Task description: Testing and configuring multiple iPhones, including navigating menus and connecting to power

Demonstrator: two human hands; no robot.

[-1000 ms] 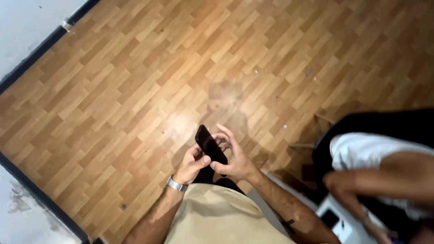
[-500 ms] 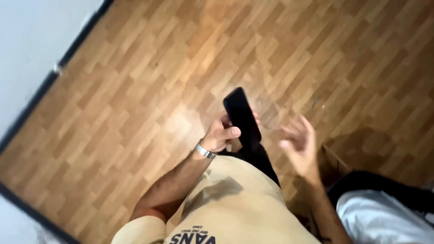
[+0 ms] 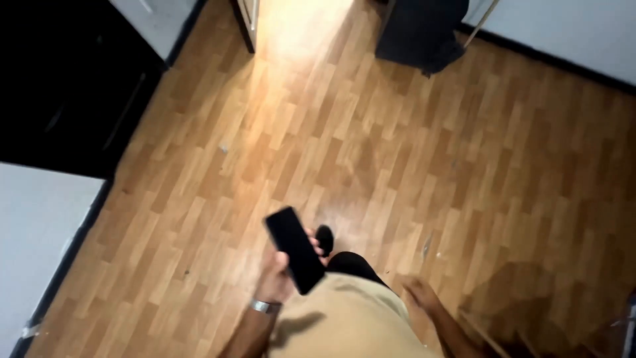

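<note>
A: What's closest to you?

B: Your left hand (image 3: 277, 275) is gripping a black phone (image 3: 295, 249), fingers wrapped round its lower part, a metal wristband (image 3: 265, 306) just below. Your right hand (image 3: 421, 292) hangs blurred at your side; you cannot tell whether it is open or closed.

A: Which way does the phone lie?

B: Its long axis runs diagonally, top end toward the upper left, bottom end toward your beige shirt (image 3: 344, 318).

A: And room to move?

B: The wooden floor (image 3: 411, 166) lies open ahead. A white wall with dark skirting (image 3: 40, 225) edges your left, a black cabinet (image 3: 73, 79) beyond it. Farthest off, a lit doorway (image 3: 298, 23) and a dark hanging cloth (image 3: 421, 30) stand along the far wall.
</note>
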